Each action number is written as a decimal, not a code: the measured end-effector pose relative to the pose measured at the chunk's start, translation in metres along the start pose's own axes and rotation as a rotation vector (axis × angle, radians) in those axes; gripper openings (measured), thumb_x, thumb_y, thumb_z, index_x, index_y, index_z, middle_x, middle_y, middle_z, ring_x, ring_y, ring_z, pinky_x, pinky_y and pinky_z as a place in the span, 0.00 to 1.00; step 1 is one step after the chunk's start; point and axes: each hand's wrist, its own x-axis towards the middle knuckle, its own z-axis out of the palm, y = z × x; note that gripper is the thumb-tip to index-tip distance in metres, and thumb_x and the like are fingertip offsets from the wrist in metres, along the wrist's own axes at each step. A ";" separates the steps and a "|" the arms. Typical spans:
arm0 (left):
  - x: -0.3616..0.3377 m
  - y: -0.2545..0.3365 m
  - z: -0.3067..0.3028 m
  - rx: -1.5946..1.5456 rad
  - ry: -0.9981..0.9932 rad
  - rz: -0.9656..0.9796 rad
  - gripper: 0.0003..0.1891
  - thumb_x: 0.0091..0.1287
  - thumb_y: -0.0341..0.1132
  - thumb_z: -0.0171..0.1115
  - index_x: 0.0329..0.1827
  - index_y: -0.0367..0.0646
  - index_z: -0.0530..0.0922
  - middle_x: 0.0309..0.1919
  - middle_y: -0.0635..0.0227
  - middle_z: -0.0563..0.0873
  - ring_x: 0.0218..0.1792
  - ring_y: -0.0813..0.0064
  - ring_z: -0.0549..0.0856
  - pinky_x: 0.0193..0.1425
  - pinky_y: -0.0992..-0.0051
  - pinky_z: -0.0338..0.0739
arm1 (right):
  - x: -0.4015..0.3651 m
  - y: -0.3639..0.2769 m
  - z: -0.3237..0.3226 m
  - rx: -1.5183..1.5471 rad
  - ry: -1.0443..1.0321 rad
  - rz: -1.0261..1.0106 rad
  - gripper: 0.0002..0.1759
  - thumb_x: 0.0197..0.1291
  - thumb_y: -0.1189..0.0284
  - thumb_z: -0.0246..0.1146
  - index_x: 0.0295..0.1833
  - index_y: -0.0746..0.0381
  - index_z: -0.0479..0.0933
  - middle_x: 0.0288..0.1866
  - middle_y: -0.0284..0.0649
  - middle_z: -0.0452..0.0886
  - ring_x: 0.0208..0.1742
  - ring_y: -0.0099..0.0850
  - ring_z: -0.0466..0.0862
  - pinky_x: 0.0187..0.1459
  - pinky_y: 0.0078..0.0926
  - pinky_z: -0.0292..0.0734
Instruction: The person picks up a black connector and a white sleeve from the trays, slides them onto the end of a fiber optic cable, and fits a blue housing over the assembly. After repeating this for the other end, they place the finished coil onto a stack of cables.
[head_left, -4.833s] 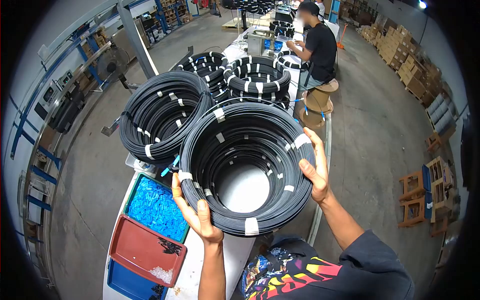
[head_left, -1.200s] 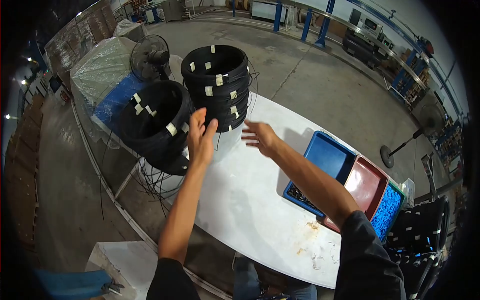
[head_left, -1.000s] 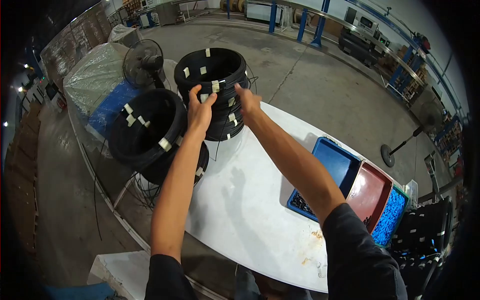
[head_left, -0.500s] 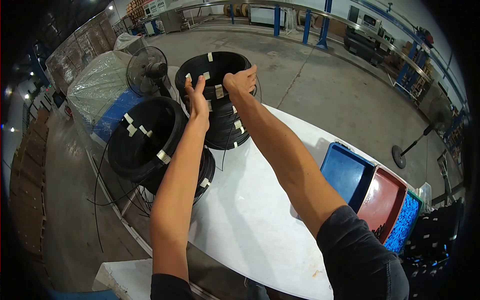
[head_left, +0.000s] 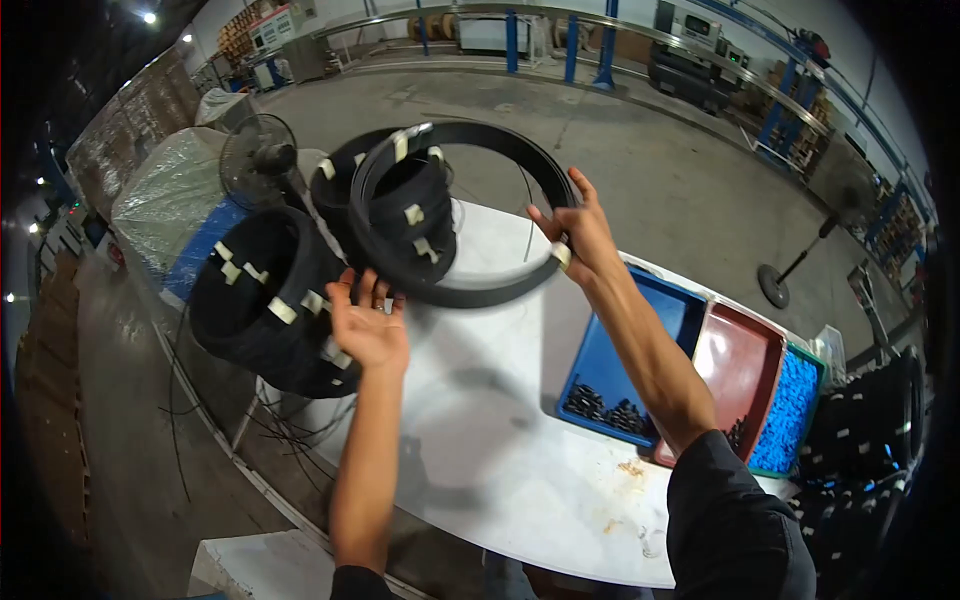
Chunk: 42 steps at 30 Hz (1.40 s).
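A coil of black cable (head_left: pixel 490 296), bound with short pale tape strips, is tilted up over the white table. My right hand (head_left: pixel 585 235) grips its right side, thumb inside the ring and fingers around the outside. My left hand (head_left: pixel 370 320) is open, palm up and fingers spread, with its fingertips right at the coil's lower left edge. Behind the raised coil stands a stack of similar black coils (head_left: pixel 430 225), partly hidden by it. Another stack of taped coils (head_left: pixel 250 340) is left of my left hand, with loose cable ends hanging below.
On the white table (head_left: pixel 480 430), a blue tray (head_left: pixel 640 310) holds small black parts. Beside it are a red tray (head_left: pixel 735 350) and a green tray of blue pieces (head_left: pixel 790 410). More black coils (head_left: pixel 860 430) are at far right. Fans (head_left: pixel 258 160) stand left and right.
The top coil has been lifted off the rear stack and brought nearer and to the right, now tilted. My right hand carries it; my left hand has moved down and opened below it.
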 end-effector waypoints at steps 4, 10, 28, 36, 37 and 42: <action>-0.075 0.020 -0.017 -0.051 -0.455 -0.183 0.38 0.75 0.67 0.52 0.81 0.55 0.62 0.80 0.51 0.65 0.79 0.51 0.67 0.79 0.34 0.60 | -0.114 -0.030 -0.074 -0.215 -0.128 0.074 0.63 0.35 0.99 0.49 0.84 0.49 0.54 0.70 0.52 0.67 0.45 0.33 0.85 0.57 0.32 0.89; -0.279 -0.012 -0.104 0.828 -0.231 -0.157 0.54 0.53 0.25 0.73 0.85 0.46 0.53 0.80 0.50 0.64 0.78 0.58 0.67 0.73 0.54 0.75 | -0.249 0.028 -0.215 -0.488 -0.459 0.211 0.61 0.36 0.99 0.52 0.82 0.52 0.54 0.86 0.43 0.57 0.88 0.35 0.53 0.78 0.29 0.58; -0.498 -0.135 -0.188 1.052 -0.512 0.019 0.38 0.53 0.08 0.49 0.73 0.34 0.67 0.71 0.54 0.75 0.76 0.62 0.71 0.82 0.66 0.55 | -0.473 0.036 -0.412 -0.532 -0.067 0.205 0.55 0.39 0.97 0.55 0.78 0.56 0.57 0.78 0.44 0.72 0.61 0.27 0.81 0.42 0.16 0.75; -0.501 -0.151 -0.165 1.205 -0.584 -0.042 0.38 0.54 0.09 0.50 0.73 0.36 0.67 0.69 0.54 0.76 0.74 0.63 0.73 0.81 0.68 0.58 | -0.483 0.039 -0.448 -0.594 -0.025 0.106 0.51 0.45 0.96 0.63 0.77 0.55 0.61 0.75 0.48 0.73 0.66 0.33 0.78 0.60 0.27 0.77; -0.502 -0.151 -0.161 1.260 -0.567 -0.005 0.35 0.56 0.11 0.53 0.72 0.36 0.68 0.68 0.53 0.77 0.72 0.64 0.75 0.79 0.67 0.61 | -0.479 0.041 -0.450 -0.590 -0.042 0.088 0.49 0.48 0.94 0.66 0.77 0.55 0.61 0.70 0.47 0.75 0.65 0.33 0.78 0.61 0.28 0.76; -0.463 -0.150 -0.146 1.343 -0.596 -0.127 0.22 0.67 0.20 0.60 0.66 0.33 0.74 0.61 0.53 0.84 0.63 0.66 0.84 0.69 0.68 0.75 | -0.453 0.037 -0.451 -0.673 -0.063 0.135 0.35 0.62 0.78 0.75 0.72 0.57 0.68 0.59 0.45 0.80 0.54 0.31 0.82 0.57 0.29 0.78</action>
